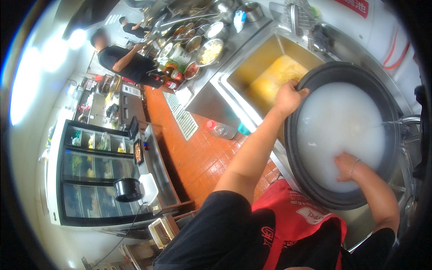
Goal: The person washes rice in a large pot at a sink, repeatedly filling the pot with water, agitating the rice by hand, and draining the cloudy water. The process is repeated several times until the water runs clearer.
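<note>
A large round dark basin (293, 148) rests over the stainless steel sink, filled with milky, cloudy water (341, 125). My left hand (290, 97) grips the basin's rim at its upper left, thumb over the edge. Dipped into the water near the lower side is my right hand (346, 166); its fingers are hidden below the surface, so what they touch cannot be seen. From the right, a metal faucet (410, 118) runs a thin stream into the basin. Left of the basin, a sink compartment (243, 72) holds a yellow, block-like mass (281, 76) in yellowish liquid.
A steel counter beyond the sink carries several bowls, including one of pale yellow pieces (211, 52). A person in black (123, 60) stands beside it, another farther back. A red-capped plastic jug (221, 130) is on the tiled floor. A glass-door refrigerator (101, 168) stands left.
</note>
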Demonstrator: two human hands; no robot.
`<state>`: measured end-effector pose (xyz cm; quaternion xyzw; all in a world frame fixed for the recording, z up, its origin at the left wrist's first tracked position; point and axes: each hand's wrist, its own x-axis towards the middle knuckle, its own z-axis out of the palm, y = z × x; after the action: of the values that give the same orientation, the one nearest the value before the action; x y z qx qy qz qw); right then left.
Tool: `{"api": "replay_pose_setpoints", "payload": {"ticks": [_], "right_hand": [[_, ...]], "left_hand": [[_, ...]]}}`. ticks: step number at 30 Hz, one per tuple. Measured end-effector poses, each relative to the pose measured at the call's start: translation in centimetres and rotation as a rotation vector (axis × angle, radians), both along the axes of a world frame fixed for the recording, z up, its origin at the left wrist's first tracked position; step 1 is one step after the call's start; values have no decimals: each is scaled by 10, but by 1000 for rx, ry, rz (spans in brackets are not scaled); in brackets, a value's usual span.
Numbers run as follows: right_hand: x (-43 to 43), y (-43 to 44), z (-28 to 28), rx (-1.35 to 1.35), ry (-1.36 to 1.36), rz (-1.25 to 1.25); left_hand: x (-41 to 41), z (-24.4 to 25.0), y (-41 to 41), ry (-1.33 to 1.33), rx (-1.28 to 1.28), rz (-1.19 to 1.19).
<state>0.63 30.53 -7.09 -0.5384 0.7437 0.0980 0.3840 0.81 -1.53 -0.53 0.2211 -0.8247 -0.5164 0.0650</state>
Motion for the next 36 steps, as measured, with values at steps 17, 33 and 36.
{"api": "replay_pose_setpoints", "payload": {"ticks": [17,33,36], "right_hand": [[2,-2,5,-35,8,-19],[5,-8,20,-34,8,-15],[12,-8,11,-145,163,-107]], "left_hand": [[1,7,1,-30,-24,-27],[-1,-2,-1,-12,-34,-9],[-1,0,-2,-40,-32,-12]]}}
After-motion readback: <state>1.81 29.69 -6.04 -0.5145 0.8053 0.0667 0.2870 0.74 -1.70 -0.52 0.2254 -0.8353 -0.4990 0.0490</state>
